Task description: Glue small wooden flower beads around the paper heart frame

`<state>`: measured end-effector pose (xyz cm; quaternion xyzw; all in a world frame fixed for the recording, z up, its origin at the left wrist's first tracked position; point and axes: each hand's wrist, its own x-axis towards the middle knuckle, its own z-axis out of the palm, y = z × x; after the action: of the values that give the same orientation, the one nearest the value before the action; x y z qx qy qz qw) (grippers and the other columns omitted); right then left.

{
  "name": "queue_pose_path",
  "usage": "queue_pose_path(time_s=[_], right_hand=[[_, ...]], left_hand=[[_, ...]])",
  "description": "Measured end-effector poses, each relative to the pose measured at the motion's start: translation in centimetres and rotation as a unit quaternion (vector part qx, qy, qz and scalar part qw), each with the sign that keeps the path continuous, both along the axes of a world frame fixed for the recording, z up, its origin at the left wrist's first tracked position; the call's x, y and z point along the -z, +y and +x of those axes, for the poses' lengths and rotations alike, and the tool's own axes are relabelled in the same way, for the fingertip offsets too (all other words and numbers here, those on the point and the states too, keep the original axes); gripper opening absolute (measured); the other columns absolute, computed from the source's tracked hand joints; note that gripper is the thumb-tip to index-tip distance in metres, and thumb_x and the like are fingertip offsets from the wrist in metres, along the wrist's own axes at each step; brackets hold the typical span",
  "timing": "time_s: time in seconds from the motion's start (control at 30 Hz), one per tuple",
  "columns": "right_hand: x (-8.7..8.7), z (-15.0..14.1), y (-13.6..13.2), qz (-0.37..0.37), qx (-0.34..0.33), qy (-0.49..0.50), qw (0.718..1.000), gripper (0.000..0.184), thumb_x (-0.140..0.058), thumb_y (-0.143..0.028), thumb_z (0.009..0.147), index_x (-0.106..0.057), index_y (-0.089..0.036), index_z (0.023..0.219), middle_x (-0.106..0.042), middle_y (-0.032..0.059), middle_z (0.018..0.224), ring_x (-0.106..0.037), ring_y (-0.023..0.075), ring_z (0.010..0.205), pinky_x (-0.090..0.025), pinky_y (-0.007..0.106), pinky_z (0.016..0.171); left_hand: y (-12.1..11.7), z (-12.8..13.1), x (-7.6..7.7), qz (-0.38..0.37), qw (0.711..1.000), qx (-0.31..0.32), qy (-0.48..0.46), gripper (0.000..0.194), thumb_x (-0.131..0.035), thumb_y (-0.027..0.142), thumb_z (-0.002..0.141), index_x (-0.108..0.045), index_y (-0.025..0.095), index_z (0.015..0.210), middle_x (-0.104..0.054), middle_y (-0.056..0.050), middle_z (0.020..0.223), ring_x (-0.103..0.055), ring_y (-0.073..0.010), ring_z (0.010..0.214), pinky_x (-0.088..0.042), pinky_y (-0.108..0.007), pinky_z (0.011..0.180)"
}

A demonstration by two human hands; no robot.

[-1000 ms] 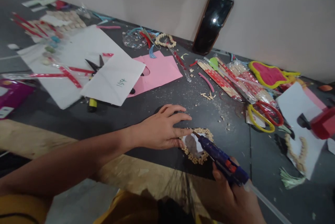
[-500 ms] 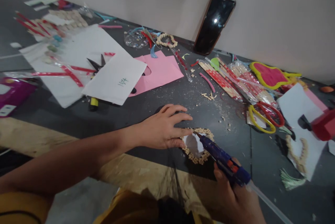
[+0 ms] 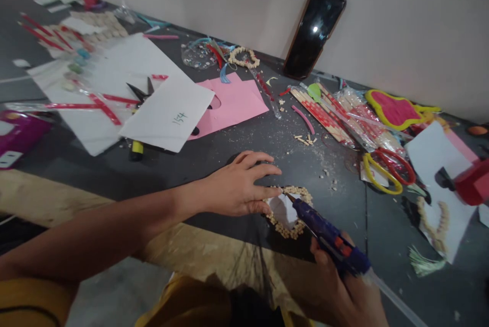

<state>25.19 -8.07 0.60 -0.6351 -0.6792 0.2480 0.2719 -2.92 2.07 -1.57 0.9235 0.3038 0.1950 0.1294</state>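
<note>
My right hand (image 3: 346, 286) is wrapped round a dark blue hot glue gun (image 3: 324, 230), with a clear glue stick (image 3: 395, 299) coming out of its back end. Its nozzle points up and left, at the inner top edge of a ring of small beige wooden pieces (image 3: 286, 233). White paper (image 3: 284, 207) shows inside the ring, partly in shadow. Spread and flat, my left hand (image 3: 240, 187) lies on the dark table; its lower fingers and thumb touch the ring's left edge. Whether they press on it is hard to see.
Scissors (image 3: 382, 166), packs of red-and-beige sticks (image 3: 324, 118) and wooden bits (image 3: 305, 139) lie beyond the hands. A phone (image 3: 315, 34) leans on the wall. White card (image 3: 168, 115), pink paper (image 3: 237, 103) and pliers (image 3: 140, 91) are at left, a tassel (image 3: 424, 261) at right.
The glue gun and right hand have shifted slightly right and down. The shadow inside the ring has changed shape. My left hand stays in nearly the same place.
</note>
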Motion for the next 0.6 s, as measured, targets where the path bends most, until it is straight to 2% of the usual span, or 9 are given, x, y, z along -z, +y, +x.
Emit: queue_pose_path(time_s=[0.17,0.43,0.6], right_hand=[[-0.5,-1.4,0.6,-0.024,-0.032,0.007,0.999,0.026,-0.053,-0.049,0.088,-0.063,-0.025,0.087,-0.069,0.0041,0.076,-0.065,0.0201,0.067,-0.047,0.028,0.054],[-1.1,-1.9,1.0,-0.026,-0.037,-0.007,0.999,0.025,-0.052,-0.047,0.089,-0.062,-0.024,0.086,-0.067,0.0021,0.072,-0.063,0.0178,0.061,-0.044,0.027,0.053],[-1.4,-2.1,1.1,-0.037,-0.033,0.017,0.999,0.023,-0.053,-0.044,0.089,-0.061,-0.023,0.086,-0.064,0.0004,0.067,-0.060,0.0157,0.058,-0.045,0.025,0.053]], left_hand=[[0.0,0.0,0.1,0.002,1.000,-0.001,-0.003,0.036,-0.049,0.052,0.095,-0.065,0.032,0.121,-0.052,-0.009,0.135,-0.034,-0.0332,0.131,-0.035,-0.052,0.103],[0.1,0.0,0.1,0.009,1.000,0.002,-0.008,0.038,-0.045,0.052,0.097,-0.066,0.030,0.119,-0.053,-0.010,0.133,-0.035,-0.0338,0.130,-0.035,-0.053,0.103],[0.1,0.0,0.1,0.011,1.000,0.003,-0.009,0.038,-0.046,0.053,0.096,-0.065,0.030,0.120,-0.053,-0.009,0.134,-0.035,-0.0336,0.130,-0.035,-0.053,0.103]])
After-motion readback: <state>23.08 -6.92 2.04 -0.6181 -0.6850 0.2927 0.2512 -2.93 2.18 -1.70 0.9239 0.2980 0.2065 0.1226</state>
